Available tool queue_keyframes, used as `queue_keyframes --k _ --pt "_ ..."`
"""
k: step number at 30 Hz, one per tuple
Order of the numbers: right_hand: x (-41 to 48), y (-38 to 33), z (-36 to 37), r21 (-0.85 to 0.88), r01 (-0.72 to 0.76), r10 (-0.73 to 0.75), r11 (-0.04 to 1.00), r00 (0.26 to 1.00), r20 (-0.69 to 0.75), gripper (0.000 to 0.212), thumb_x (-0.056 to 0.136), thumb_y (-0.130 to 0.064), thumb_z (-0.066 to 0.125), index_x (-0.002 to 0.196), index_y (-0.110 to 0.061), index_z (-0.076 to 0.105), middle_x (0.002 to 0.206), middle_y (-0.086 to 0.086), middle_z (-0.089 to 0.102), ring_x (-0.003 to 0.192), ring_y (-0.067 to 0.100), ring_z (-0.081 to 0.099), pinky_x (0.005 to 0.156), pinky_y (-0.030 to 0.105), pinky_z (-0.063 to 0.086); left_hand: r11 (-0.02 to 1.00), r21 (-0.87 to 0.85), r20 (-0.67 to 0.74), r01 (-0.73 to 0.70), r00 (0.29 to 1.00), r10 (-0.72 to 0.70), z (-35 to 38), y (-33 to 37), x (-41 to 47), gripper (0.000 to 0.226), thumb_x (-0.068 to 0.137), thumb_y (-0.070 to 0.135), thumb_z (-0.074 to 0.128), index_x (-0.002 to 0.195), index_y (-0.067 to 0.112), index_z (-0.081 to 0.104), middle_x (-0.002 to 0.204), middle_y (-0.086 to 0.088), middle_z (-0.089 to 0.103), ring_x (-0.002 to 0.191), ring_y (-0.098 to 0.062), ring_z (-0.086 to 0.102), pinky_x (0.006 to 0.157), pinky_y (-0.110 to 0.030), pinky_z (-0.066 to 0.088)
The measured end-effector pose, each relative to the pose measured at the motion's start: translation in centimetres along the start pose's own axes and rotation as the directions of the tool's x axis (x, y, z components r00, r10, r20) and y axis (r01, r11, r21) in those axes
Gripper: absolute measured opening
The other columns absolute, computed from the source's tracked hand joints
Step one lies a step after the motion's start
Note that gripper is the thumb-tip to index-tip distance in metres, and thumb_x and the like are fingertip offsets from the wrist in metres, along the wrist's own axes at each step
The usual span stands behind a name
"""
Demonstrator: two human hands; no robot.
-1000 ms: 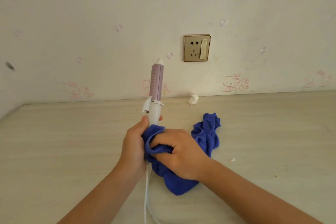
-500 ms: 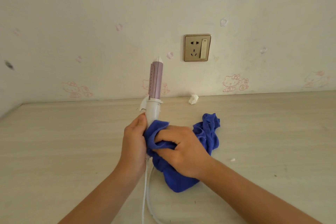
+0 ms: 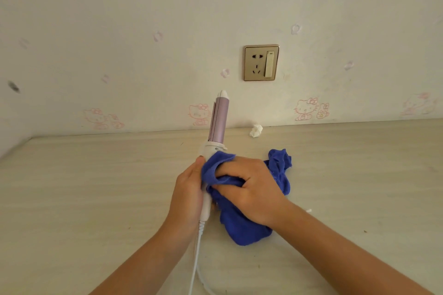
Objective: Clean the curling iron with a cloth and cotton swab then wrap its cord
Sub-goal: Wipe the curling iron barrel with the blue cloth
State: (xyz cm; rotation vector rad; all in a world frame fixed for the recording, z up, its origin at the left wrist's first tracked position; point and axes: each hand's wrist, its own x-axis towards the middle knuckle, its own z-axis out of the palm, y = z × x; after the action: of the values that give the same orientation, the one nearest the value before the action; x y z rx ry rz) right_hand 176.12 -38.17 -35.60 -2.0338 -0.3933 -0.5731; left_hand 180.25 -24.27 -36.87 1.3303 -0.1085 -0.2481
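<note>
Soft blue cloth [image 3: 242, 227] rubbing a smooth white-handled, lilac-barrelled curling iron [image 3: 217, 124].
Left hand [image 3: 188, 194] grips the handle upright; right hand [image 3: 249, 187] clutches bunched cloth against it above the pale wood-grain worktop [image 3: 96, 199].

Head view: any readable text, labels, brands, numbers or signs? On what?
No text can be read anywhere in this view.
On the wall socket: slot holes and a switch only; a tiny red mark on the switch is too small to read.
On the curling iron: no brand or marking shows.
On the wallpaper: cartoon cat drawings, no words.
On the cloth: no tag in view.
</note>
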Motion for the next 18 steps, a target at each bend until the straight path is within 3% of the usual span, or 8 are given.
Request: queue_keyframes --k 3,5,7,9,11,13,15,18 --pt "0.5 0.2 -1.0 0.055 -0.048 0.059 0.997 0.970 -0.236 0.017 0.087 -0.003 0.067 0.076 -0.016 0.066 0.069 -0.007 0.059 0.064 0.011 0.054 0.063 0.026 0.046 0.995 0.089 0.022 0.052 0.998 -0.054 0.5 -0.7 -0.7 0.057 0.109 0.044 0.040 0.072 0.007 0.062 0.056 -0.014 0.055 0.042 -0.021 0.049 0.040 -0.026 0.038" --pt "0.5 0.1 -1.2 0.055 -0.065 0.076 0.996 0.966 -0.247 0.019 0.087 -0.004 0.067 0.072 -0.015 0.063 0.067 -0.005 0.057 0.063 0.015 0.053 0.061 0.031 0.046 0.987 0.142 0.004 0.070 0.997 -0.072 0.6 -0.6 -0.9 0.065 0.109 0.049 0.038 0.064 0.009 0.061 0.052 -0.013 0.056 0.038 -0.023 0.049 0.037 -0.027 0.038" --pt "0.2 -0.2 -0.7 0.077 -0.045 0.054 0.996 0.992 -0.111 0.026 0.083 -0.001 0.068 0.078 -0.027 0.071 0.072 -0.010 0.064 0.068 0.012 0.060 0.066 0.029 0.050 0.986 0.163 -0.041 0.016 0.999 -0.009 0.2 -0.1 -0.4 0.066 0.108 0.047 0.042 0.061 0.006 0.062 0.050 -0.016 0.055 0.040 -0.026 0.051 0.040 -0.029 0.040" --pt "-0.3 -0.6 0.3 0.067 -0.013 0.008 0.998 0.997 0.076 0.028 0.080 -0.001 0.069 0.085 -0.028 0.075 0.077 -0.019 0.068 0.074 0.007 0.066 0.071 0.020 0.051 0.985 0.164 -0.072 -0.053 0.995 0.066 -0.4 0.6 0.2 0.067 0.105 0.047 0.048 0.069 -0.008 0.062 0.058 -0.019 0.053 0.053 -0.030 0.051 0.051 -0.036 0.040" --pt "-0.4 -0.6 0.7 0.039 0.006 -0.012 0.999 0.986 0.167 0.027 0.081 -0.002 0.071 0.090 -0.027 0.075 0.079 -0.026 0.067 0.077 0.002 0.068 0.073 0.014 0.050 0.985 0.156 -0.068 -0.075 0.994 0.086 -0.9 0.6 0.4 0.072 0.097 0.053 0.053 0.075 -0.016 0.059 0.062 -0.018 0.051 0.058 -0.031 0.046 0.055 -0.037 0.036" --pt "-0.2 -0.3 0.4 0.012 0.008 -0.009 1.000 0.996 0.092 0.027 0.081 -0.002 0.069 0.089 -0.027 0.076 0.079 -0.023 0.068 0.076 0.006 0.067 0.070 0.019 0.051 0.988 0.142 -0.053 -0.054 0.997 0.062 -0.9 0.2 0.3 0.067 0.097 0.053 0.052 0.069 -0.007 0.062 0.055 -0.015 0.052 0.049 -0.027 0.048 0.047 -0.031 0.037" --pt "0.1 -0.1 -0.2 0.011 -0.016 0.017 1.000 0.996 -0.087 0.026 0.083 -0.001 0.068 0.088 -0.025 0.075 0.078 -0.013 0.069 0.074 0.014 0.066 0.069 0.031 0.054 0.987 0.156 -0.031 -0.025 0.999 0.030 -0.5 -0.3 -0.1 0.063 0.105 0.048 0.045 0.064 0.004 0.062 0.050 -0.015 0.052 0.039 -0.025 0.049 0.038 -0.028 0.038" --pt "0.5 0.0 -1.0 0.047 -0.035 0.046 0.998 0.965 -0.260 0.029 0.086 0.002 0.067 0.090 -0.026 0.074 0.078 -0.010 0.067 0.073 0.016 0.064 0.069 0.028 0.052 0.979 0.201 -0.017 -0.029 0.999 0.033 0.2 -0.7 -0.3 0.063 0.109 0.046 0.041 0.067 0.002 0.060 0.051 -0.016 0.054 0.038 -0.025 0.050 0.037 -0.029 0.039"
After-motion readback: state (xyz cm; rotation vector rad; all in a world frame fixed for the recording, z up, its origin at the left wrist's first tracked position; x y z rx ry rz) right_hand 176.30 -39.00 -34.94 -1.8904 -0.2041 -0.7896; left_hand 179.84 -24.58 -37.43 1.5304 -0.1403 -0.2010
